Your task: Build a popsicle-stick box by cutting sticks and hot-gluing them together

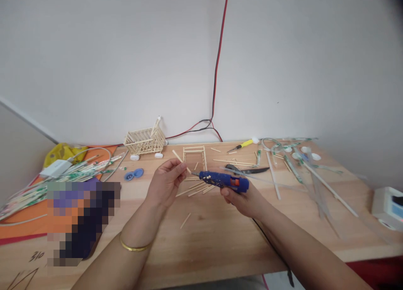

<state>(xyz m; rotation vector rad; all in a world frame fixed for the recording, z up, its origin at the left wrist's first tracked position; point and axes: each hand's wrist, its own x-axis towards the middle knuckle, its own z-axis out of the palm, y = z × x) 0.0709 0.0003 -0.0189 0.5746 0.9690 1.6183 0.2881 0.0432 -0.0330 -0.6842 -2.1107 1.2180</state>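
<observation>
Between the thumb and fingers of my left hand [166, 180] is a short wooden stick [178, 156], tilted, one end toward the glue gun tip. My right hand [242, 200] grips a blue hot glue gun [217, 179], its nozzle pointing left and meeting or nearly meeting the stick's lower end. Behind both hands, a small frame of glued sticks [194, 148] lies on the table, partly hidden by the glue gun. Several cut sticks [197, 189] lie under the gun, and one loose stick [185, 220] is nearer to me.
A stick-built cart [145, 141] with white wheels stands at the back left beside blue caps [134, 174]. Packaged sticks [72, 172] lie left. Scissors [252, 170], a yellow-handled knife [244, 144] and plastic wrappers [292, 168] lie right. The gun's cord [270, 243] runs toward the front edge.
</observation>
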